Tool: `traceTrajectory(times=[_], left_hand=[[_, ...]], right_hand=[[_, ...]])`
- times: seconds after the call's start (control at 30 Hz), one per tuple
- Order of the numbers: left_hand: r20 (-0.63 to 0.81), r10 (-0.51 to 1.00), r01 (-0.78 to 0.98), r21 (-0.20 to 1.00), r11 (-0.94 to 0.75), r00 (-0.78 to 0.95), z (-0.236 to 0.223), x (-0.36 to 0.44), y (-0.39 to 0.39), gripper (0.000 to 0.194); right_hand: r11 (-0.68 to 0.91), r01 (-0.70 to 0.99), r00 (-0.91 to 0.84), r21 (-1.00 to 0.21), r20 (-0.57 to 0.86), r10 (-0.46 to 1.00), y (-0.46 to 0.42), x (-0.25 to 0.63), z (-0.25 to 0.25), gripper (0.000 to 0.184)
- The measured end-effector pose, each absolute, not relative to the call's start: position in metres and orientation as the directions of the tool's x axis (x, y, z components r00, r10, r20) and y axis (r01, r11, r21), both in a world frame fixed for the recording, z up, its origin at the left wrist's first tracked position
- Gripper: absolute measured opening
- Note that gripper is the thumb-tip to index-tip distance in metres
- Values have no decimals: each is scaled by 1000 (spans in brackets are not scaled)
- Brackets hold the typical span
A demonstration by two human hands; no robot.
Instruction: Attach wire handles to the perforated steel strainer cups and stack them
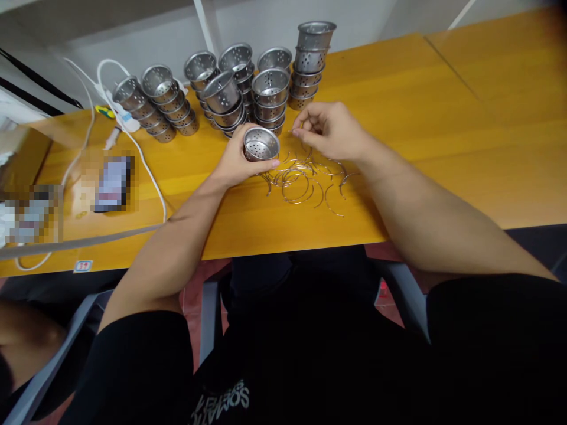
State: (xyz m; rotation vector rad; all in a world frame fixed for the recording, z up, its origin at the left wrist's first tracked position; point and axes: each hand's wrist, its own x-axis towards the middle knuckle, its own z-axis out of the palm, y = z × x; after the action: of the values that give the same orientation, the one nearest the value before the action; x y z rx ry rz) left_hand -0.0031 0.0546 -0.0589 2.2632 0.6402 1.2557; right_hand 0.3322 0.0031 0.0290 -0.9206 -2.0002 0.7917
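Note:
My left hand (239,159) is wrapped round a perforated metal cup (261,145), whose open top faces me. Just to the right, my right hand (325,130) is closed in a pinch, thumb against forefinger. A thin bit of wire seems to stick out at its fingertips, too small to make out fully. On the table below both hands lies a loose pile of curved thin wires (296,184), some bent nearly into rings. Stacks of the same perforated cups (269,87) stand right behind my left hand.
More cup stacks (166,94) rise at the back left, and a tall one (310,65) at the back right. Left on the wooden table (443,136) are a phone (113,184), a white cable (148,171) and a power strip (126,118). Another person's arm (31,336) shows at lower left.

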Motion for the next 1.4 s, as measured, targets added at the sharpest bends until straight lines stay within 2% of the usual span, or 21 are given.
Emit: traceTrajectory(times=[0.1,0.33,0.5,0.6,0.67,0.73,0.83,0.9,1.03,1.2,1.4], left_hand=[[654,606,185,596,-782,454,-60,-2,55,118],[686,589,207,560,-802,427,-65,3,62,126],[700,565,118,578,-808,438,-73,7,66,121],[706,559,124,568,-814,435,-69,5,62,118],[706,562,147,559,-816,431,-64,3,59,115],[692,576,163,569,-806,434,-61,2,56,115],[651,618,189,605,-773,442,-59,4,52,120],[648,630,204,610,-766,428,-59,6,51,124],[637,646,235,611,-756,421,-61,11,51,126],[572,686,239,663,-709,449,-62,15,44,112],[561,665,243,645,-725,493,-62,22,35,108]], right_hand=[[530,320,-407,-785,391,826,1,330,31,67],[485,276,-302,-830,404,864,-2,320,31,61],[546,293,-322,-785,456,830,-3,319,31,45],[572,342,-350,-745,464,814,-3,322,32,37],[572,362,-347,-736,463,816,-3,323,33,42],[569,358,-345,-740,462,817,-4,322,35,58],[545,333,-344,-770,439,830,-7,320,38,82],[517,327,-327,-791,419,847,-9,317,40,89],[495,337,-302,-801,406,863,-12,314,43,85],[501,301,-309,-812,414,856,-19,305,45,78],[489,292,-290,-822,411,864,-25,288,41,79]])
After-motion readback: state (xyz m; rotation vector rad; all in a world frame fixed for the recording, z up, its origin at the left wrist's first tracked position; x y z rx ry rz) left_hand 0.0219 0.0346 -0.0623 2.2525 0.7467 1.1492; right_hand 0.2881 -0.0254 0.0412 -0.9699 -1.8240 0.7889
